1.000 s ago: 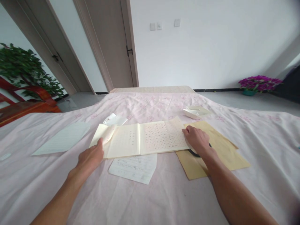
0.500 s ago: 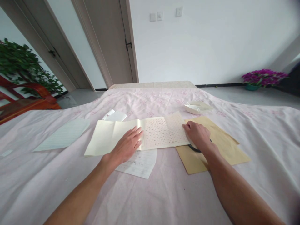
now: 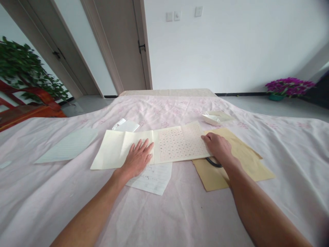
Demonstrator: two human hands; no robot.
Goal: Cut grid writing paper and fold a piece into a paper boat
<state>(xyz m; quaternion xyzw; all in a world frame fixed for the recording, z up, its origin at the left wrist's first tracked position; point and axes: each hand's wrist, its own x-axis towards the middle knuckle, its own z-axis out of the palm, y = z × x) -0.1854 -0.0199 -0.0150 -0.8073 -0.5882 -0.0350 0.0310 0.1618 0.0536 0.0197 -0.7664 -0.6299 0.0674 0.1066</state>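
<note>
An open notebook (image 3: 169, 144) lies on the cloth, its left page blank and cream, its right page printed with a pink grid full of small handwritten marks. Both pages show fold creases. My left hand (image 3: 137, 157) rests flat on the left page beside the centre fold, fingers spread. At the notebook's right edge, my right hand (image 3: 218, 145) is closed, thumb and finger pinching the page's edge. Below that hand a black curved piece (image 3: 213, 163) shows; the rest of it is hidden. A lined written sheet (image 3: 154, 181) sticks out from under the notebook.
Brown paper (image 3: 241, 154) lies under my right forearm. A folded paper boat (image 3: 212, 119) stands behind it. A lined sheet (image 3: 68, 144) lies at left, and a folded white paper (image 3: 128, 126) behind the notebook. A pinkish cloth (image 3: 180, 212) covers the table.
My left hand has shifted slightly left off the centre fold, and its fingers have spread wider. The pages look flatter at the fold. My right hand stays at the page's right edge.
</note>
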